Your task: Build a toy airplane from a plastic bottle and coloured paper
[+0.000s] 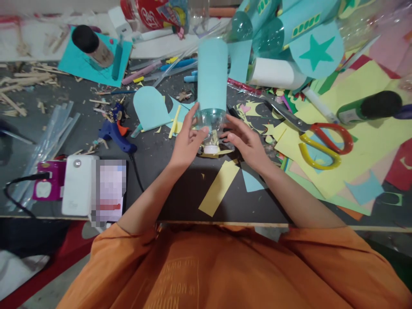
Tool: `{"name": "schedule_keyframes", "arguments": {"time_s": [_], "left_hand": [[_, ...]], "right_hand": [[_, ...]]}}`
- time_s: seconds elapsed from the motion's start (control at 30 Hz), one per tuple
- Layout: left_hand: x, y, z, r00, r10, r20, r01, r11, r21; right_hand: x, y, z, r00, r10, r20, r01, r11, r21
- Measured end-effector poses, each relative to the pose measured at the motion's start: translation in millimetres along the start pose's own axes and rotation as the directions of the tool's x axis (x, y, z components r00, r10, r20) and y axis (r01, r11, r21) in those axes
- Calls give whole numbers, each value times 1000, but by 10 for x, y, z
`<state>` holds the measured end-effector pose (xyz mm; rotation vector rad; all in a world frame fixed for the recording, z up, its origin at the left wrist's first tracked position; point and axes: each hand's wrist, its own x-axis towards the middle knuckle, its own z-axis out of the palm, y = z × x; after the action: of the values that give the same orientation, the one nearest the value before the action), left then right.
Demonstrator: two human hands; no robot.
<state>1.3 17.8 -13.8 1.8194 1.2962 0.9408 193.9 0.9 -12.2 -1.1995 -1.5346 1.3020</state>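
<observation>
In front of me is a clear plastic bottle wrapped in light blue paper, its white cap towards me. My left hand holds the left side of the bottle's bare clear end, thumb resting over it. On the opposite side, the curled fingers of my right hand hold its right edge. Just below the cap lies a yellow paper strip. An arch-shaped light blue paper piece is left of the bottle. Red-and-yellow-handled scissors lie open to the right.
A blue glue gun, glue sticks, a white power bank and a phone occupy the left side. Yellow paper sheets and a dark-capped green bottle are on the right. More blue-wrapped bottles stand behind.
</observation>
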Motion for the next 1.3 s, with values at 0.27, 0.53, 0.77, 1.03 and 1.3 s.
{"name": "schedule_keyframes", "arguments": {"time_s": [0.27, 0.53, 0.77, 1.03, 1.3], "left_hand": [[-14, -36, 19, 997, -77, -22, 77, 997, -22], [12, -2, -14, 993, -89, -75, 83, 993, -78], [-38, 184, -86, 989, -37, -146, -2, 966, -257], [203, -98, -632, 828, 118, -548, -40, 988, 152], [94, -284, -388, 999, -3, -52, 26, 896, 443]], "right_hand": [[-71, -307, -147, 998, 56, 10, -51, 956, -289], [-410, -412, -108, 983, 159, 90, -66, 769, -636], [-307, -223, -37, 995, -92, 33, 92, 757, -646], [-298, -129, -19, 990, -143, 13, 124, 803, -583], [-318, -81, -14, 981, -184, 62, 179, 730, -660]]}}
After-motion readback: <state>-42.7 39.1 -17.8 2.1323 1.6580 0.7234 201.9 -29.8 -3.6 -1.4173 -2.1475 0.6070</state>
